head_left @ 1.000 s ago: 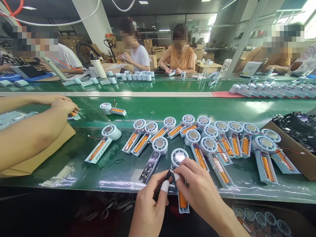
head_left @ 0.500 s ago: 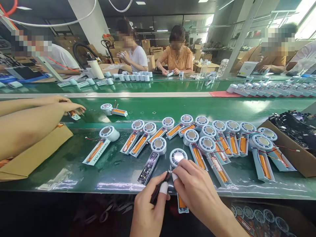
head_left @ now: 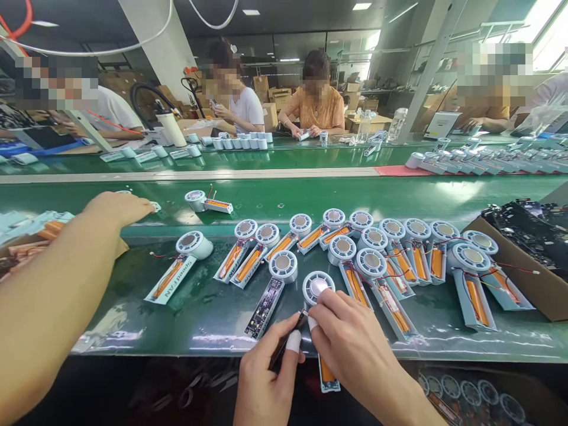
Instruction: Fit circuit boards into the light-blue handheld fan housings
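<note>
Head view: dark circuit board [head_left: 287, 342] within left hand's [head_left: 274, 364] grip.

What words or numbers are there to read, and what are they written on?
"SpeedFAN": on the handle of the fan on the near left.
"FAN", part of the word: on the handle of a fan in the row; its neighbour has blurry letters.
Too small or blurred to read: any marks on the flat circuit board, the thin black board and the white box.
</note>
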Demonstrator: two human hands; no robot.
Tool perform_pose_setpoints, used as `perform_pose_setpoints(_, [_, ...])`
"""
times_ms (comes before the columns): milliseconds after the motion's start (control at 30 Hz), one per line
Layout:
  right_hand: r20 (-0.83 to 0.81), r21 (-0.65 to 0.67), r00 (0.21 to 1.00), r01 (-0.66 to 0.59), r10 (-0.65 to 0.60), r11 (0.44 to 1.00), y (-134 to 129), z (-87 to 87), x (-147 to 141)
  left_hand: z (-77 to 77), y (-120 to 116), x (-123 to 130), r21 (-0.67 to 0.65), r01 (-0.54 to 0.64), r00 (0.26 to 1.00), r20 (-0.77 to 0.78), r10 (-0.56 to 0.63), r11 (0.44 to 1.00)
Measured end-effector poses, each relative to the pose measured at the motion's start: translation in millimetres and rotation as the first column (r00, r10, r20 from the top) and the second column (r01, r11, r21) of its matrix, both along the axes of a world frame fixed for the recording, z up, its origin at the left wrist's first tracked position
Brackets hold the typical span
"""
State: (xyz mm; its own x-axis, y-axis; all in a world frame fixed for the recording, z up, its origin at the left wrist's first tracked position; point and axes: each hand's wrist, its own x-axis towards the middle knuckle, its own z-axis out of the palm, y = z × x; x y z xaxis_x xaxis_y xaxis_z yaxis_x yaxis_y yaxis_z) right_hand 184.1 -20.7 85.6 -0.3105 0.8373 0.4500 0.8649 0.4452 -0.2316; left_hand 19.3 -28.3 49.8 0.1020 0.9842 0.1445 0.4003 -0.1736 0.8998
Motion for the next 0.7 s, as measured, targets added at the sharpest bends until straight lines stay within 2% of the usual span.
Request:
perform_pose_setpoints(67, [0.001, -0.025, 1.000, -0.018, 0.018, 1.000, 1.3, -0.1, 0.5, -6.0, 1.1, -5.0, 0.153, 0.021, 0.996, -0.086, -0.008, 0.988])
perform_pose_setpoints(133, [-0.077, -0.087, 0.996, -0.051, 0.044, 0.995, 2.4, -1.3, 3.6, -7.1, 3.1, -10.0, 0.212, 0.049, 0.992, -0.123, -0.023, 0.976])
perform_pose_setpoints(300, [-0.326, -0.262, 0.942, -0.172, 0.080, 0.950, 4.3, -2.6, 18.7, 7.2, 10.6, -18.9, 0.027, 0.147, 0.986, -0.081, -0.144, 0.989])
perform_pose_setpoints(400, [-0.392, -0.291, 0.910, -0.261, 0.134, 0.920, 5.4, -1.8, 22.4, 15.6, 14.6, -18.9, -0.008, 0.178, 0.983, -0.033, -0.178, 0.984])
perform_pose_setpoints(533, [-0.380, -0.279, 0.920, -0.215, 0.098, 0.936, 6.3, -3.0, 18.6, 19.6, 18.0, -15.7, -0.015, 0.199, 0.980, -0.022, -0.199, 0.980])
perform_pose_setpoints(700, [-0.479, -0.246, 0.877, -0.173, 0.035, 0.954, -5.5, -2.5, 30.1, 16.2, 14.9, -16.4, -0.012, 0.150, 0.973, -0.174, -0.150, 0.989])
